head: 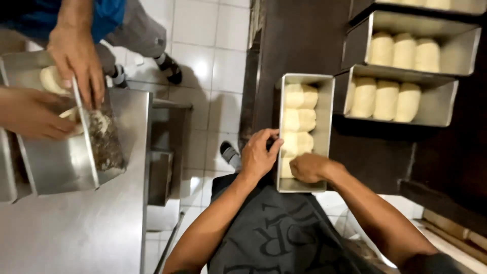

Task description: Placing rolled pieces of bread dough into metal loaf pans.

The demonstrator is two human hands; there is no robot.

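Observation:
A long metal loaf tin [327, 106] lies in front of me, holding several pale dough rolls [299, 119] in a row. My left hand [258, 155] grips the tin's left wall near its near end, fingers curled over the rim. My right hand [310, 167] is closed into a fist inside the tin at its near end, pressing on the nearest dough piece, which it mostly hides.
Two more tins [446, 101] with dough rolls sit on dark shelving at right. At left a co-worker's hands [76, 58] work dough with a scraper over a tin on a steel table [91, 228]. White tiled floor [213, 61] lies between.

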